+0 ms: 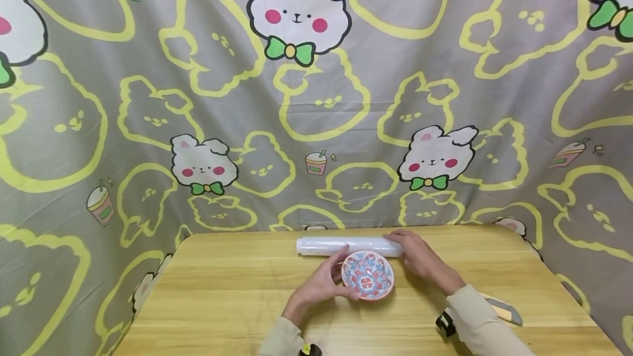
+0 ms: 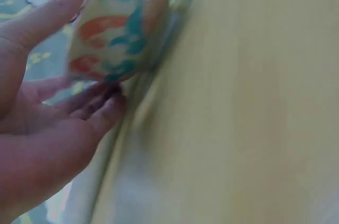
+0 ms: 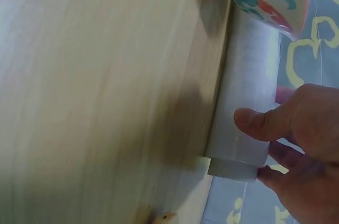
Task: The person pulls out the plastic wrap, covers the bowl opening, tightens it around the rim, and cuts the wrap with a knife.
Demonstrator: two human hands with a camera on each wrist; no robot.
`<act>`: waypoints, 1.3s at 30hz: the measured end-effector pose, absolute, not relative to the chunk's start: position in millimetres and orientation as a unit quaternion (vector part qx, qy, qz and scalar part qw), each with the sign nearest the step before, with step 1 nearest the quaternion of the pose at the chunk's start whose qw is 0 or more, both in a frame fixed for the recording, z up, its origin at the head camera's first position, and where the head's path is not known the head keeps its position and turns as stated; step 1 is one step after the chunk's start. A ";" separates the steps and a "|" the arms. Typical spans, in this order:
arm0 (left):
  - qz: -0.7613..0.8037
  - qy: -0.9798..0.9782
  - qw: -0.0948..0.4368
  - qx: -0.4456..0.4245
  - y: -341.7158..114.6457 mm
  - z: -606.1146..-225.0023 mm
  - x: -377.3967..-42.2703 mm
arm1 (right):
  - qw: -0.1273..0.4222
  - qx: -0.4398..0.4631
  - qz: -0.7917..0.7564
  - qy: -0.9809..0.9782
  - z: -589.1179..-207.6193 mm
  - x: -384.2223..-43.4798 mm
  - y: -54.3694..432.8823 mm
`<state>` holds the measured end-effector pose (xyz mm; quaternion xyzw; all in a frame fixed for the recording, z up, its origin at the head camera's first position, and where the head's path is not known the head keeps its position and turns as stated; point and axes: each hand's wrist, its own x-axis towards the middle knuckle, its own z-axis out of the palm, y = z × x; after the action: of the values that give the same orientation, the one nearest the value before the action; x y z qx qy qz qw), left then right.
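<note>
A small bowl [image 1: 368, 275] with a red and blue floral pattern is at the middle of the table, in front of a roll of plastic wrap [image 1: 326, 245]. My left hand [image 1: 321, 281] holds the bowl from its left side, thumb at the near rim and fingers at the far side. The wrap lies crosswise along the table's back edge. With my right hand [image 1: 415, 254] I grip its right end; in the right wrist view the thumb [image 3: 259, 121] presses on the wrap and the other fingers go behind it. The bowl's patterned outside [image 2: 119, 28] shows blurred in the left wrist view.
A utility knife [image 1: 509, 312] lies on the wooden table [image 1: 212, 290] at the right, partly behind my right sleeve. Right behind the table hangs a grey curtain [image 1: 341, 191] with cartoon rabbits, which also closes off both sides.
</note>
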<state>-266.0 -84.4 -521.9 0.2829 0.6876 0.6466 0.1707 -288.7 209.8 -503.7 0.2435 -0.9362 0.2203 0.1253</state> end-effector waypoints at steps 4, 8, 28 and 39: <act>0.626 0.734 0.083 0.249 -99.3 -507.9 -273.9 | 0.118 0.254 0.232 -0.932 -503.3 -288.9 205.8; 0.533 0.811 -0.051 0.237 -98.2 -493.1 -290.2 | 0.121 0.251 0.212 -0.937 -500.5 -288.2 204.7; 0.323 0.908 -0.102 0.246 -68.8 -499.5 -328.9 | 0.146 0.255 0.253 -0.922 -498.2 -296.9 188.7; 0.289 0.912 -0.117 0.267 -67.2 -495.8 -330.8 | 0.128 0.239 0.236 -0.933 -494.8 -301.1 187.2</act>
<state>-330.8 -67.2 -495.8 0.2671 0.9120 0.2886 -0.1167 -301.1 187.2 -494.8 0.2386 -0.9333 0.2357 0.1283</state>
